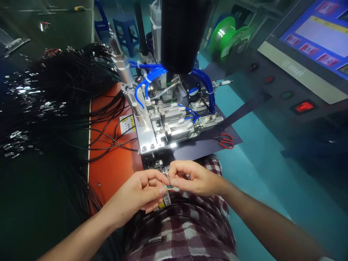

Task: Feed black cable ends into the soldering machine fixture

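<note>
Thin coloured wires point(170, 187) run between my two hands, just in front of the machine. My left hand point(144, 190) pinches them between thumb and forefinger, its other fingers curled below. Close against it on the right, my right hand point(193, 177) is closed in a pinch on the same wires, and a pale strand loops up between the fingertips. The wire ends are too small to make out. Directly beyond my hands stands the metal machine point(176, 125) with blue air tubes point(208, 85).
Bundled black cables point(73, 76) with shiny ends lie at the left, some crossing the orange surface point(111, 181). Red-handled scissors point(226, 141) rest on the dark plate. A control panel point(301, 72) stands right; a green spool point(224, 38) is behind. A black cylinder point(185, 32) hangs overhead.
</note>
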